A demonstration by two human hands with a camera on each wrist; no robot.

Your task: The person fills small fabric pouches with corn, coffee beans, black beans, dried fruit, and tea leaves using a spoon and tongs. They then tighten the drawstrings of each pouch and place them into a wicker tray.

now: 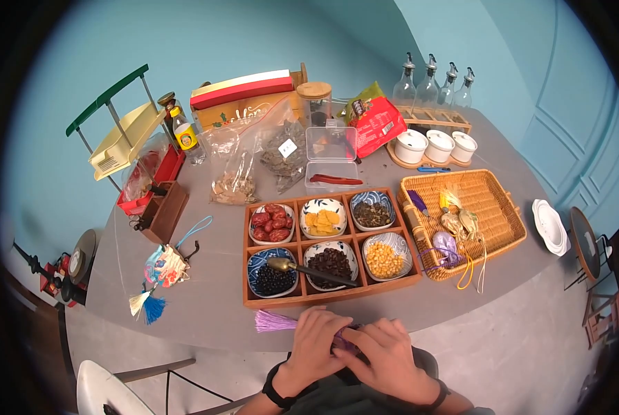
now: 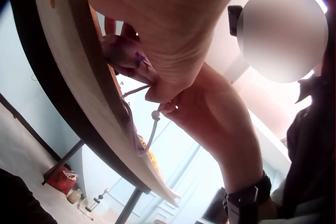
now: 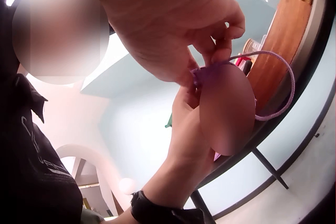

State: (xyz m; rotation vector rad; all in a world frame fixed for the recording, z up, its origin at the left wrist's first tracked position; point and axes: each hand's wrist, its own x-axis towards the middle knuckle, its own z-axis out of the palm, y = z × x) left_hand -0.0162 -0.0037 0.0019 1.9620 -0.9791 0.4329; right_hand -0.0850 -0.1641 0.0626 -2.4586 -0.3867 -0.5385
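Note:
At the front edge of the table, both hands hold a small purple sachet, mostly hidden by the fingers. Its lilac tassel (image 1: pixel 275 321) sticks out to the left. My left hand (image 1: pixel 316 346) grips the sachet from the left side, fingers curled over it. From the other side my right hand (image 1: pixel 384 353) pinches it near the top, thumb and fingers close to the left hand's. Purple fabric of the sachet (image 2: pixel 125 52) shows under the palm in the left wrist view. A purple cord loop (image 3: pixel 292 85) hangs out of the fingers in the right wrist view.
Just beyond the hands stands a wooden compartment tray (image 1: pixel 302 300) with bowls of dates, beans, corn kernels and dried pieces; a scoop (image 1: pixel 281 265) lies across two bowls. At right, a wicker basket (image 1: pixel 499 207) holds more sachets. Another tasselled sachet (image 1: pixel 167 266) lies left.

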